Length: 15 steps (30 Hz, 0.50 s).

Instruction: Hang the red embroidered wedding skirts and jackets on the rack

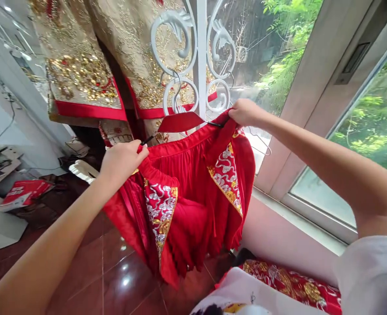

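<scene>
A red pleated skirt [186, 153] with silver and gold embroidered panels hangs in front of me. Its waistband stretches between my two hands. A dark hanger [150, 138] shows along the top, partly behind a red piece, and its metal hook is up at the white scrollwork. My left hand [124, 159] is closed around the left end of the waistband, next to the hanger's end. Higher up, my right hand [245, 114] pinches the right end. Fingertips of both hands are partly hidden by the cloth.
White scrolled metalwork [175, 39] stands behind the skirt. Cream-and-gold garments [81, 78] with red hems hang at left. A window frame [311, 87] is on the right. Red embroidered cloth [288, 280] lies below right; a red-and-white package [26, 192] lies at left.
</scene>
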### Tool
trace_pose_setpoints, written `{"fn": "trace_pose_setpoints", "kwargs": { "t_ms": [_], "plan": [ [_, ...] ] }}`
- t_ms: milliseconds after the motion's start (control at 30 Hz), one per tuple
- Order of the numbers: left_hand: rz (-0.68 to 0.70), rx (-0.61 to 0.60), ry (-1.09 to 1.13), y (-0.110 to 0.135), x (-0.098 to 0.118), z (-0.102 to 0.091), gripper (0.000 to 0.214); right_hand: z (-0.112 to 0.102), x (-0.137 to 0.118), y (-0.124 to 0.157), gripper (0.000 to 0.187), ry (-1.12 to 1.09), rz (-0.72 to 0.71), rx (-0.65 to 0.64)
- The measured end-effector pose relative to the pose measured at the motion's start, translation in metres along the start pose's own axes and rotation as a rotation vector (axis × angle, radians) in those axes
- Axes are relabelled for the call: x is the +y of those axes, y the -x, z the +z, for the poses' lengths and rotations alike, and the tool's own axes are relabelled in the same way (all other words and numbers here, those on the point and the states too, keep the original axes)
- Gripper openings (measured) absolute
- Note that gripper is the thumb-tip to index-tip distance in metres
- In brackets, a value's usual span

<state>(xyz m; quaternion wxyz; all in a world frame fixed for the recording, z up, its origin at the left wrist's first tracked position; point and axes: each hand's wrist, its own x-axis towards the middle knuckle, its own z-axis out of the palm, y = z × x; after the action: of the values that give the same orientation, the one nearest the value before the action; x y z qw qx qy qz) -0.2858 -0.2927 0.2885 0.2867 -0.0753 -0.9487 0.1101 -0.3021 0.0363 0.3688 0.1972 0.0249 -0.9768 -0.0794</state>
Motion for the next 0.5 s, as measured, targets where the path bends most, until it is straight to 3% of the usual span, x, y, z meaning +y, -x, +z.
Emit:
{"fn": "trace_pose_setpoints", "kwargs": {
  "t_ms": [100, 267, 500],
  "plan": [
    [-0.037, 0.006, 0.057, 0.002, 0.003, 0.005, 0.045, -0.003, -0.007, 0.014, 0.039, -0.063, 0.145, 0.147],
    [-0.059, 0.033, 0.100, 0.000, 0.000, 0.010, 0.044, -0.004, -0.021, 0.058, 0.034, -0.017, 0.144, 0.281],
    [-0.050, 0.058, 0.104, -0.004, -0.002, 0.018, 0.039, 0.005, -0.017, 0.046, 0.031, -0.130, 0.110, 0.504]
  ]
}}
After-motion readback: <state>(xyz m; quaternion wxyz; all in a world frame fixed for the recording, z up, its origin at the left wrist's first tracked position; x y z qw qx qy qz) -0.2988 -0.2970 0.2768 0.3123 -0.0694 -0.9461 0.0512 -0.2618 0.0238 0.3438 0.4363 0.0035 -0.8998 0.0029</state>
